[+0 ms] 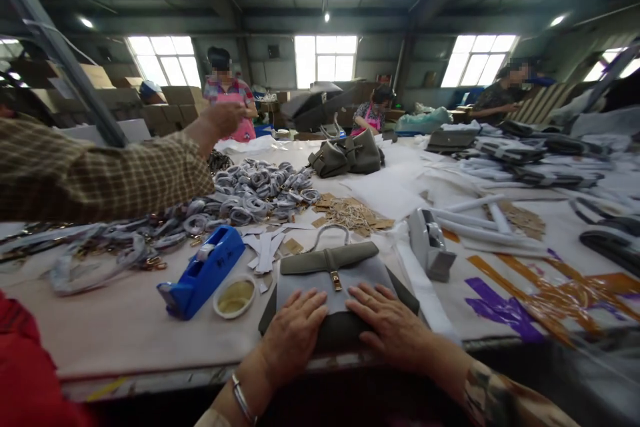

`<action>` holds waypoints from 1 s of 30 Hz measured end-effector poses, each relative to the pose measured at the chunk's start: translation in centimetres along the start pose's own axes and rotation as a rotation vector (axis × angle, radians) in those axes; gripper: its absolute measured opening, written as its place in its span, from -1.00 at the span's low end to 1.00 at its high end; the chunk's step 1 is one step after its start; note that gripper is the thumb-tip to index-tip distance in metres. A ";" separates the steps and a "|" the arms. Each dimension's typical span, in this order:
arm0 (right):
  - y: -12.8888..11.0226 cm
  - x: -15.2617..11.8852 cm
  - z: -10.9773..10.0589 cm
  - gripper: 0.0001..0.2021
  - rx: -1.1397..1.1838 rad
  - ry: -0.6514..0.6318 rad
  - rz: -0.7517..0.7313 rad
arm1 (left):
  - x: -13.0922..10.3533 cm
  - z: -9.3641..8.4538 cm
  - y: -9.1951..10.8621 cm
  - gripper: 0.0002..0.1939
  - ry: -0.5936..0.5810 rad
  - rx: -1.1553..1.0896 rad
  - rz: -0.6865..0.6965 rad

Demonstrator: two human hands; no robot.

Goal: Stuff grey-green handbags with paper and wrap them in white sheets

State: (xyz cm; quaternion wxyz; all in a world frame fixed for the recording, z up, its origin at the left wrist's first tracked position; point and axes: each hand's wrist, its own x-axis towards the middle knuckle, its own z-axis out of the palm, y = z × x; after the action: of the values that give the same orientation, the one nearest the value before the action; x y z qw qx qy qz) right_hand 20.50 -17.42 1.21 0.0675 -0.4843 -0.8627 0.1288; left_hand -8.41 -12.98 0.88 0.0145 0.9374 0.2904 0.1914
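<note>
A grey-green handbag (320,265) lies on its back at the table's front edge, its flap and gold clasp (337,280) facing up. Pale sheet material (295,283) covers its front below the flap, and a wrapped handle (333,230) loops out at the far end. My left hand (297,323) rests flat on the left of the bag's front, fingers stretched out. On the right side my right hand (383,317) lies flat too, fingers spread. Neither hand grips anything; the bag's lower part is partly hidden beneath them.
To the left stand a blue tape dispenser (207,273) and a small round dish (234,297). A grey tape dispenser (430,243) is at the right, near orange and purple tape strips (500,307). Wrapped straps (255,190) are heaped behind. A co-worker's checked sleeve (110,167) reaches in from the left.
</note>
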 end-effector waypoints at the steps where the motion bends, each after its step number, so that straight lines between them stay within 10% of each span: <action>1: 0.0 -0.5 0.1 -0.28 0.006 -0.021 0.011 | -0.8 -0.1 0.2 -0.54 -0.024 0.053 -0.026; 8: -0.1 -1.1 0.5 -0.18 0.033 -0.043 0.082 | -3.3 -0.6 1.8 -0.34 -0.158 0.137 -0.202; 17: -0.2 -0.9 0.3 -0.29 0.026 -0.009 0.080 | 1.8 -4.5 5.1 -0.45 -0.158 0.104 -0.260; 21: 0.1 -0.8 0.7 -0.30 -0.009 0.036 0.049 | 2.0 -0.8 4.4 -0.17 -0.125 0.083 -0.074; 25: 0.3 -1.3 1.5 -0.28 -0.054 0.087 0.026 | 0.3 3.7 3.8 -0.33 -0.030 0.169 -0.042; 30: 0.3 -2.9 1.3 -0.23 -0.041 0.147 0.020 | -0.8 5.0 2.3 -0.38 0.216 0.383 0.091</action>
State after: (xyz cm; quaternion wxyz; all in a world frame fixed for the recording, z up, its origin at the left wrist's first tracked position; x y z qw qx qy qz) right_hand 21.94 -19.93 -0.09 0.1193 -0.5022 -0.8531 0.0758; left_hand -5.98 -14.90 -3.72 -0.2036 0.9092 0.2788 0.2327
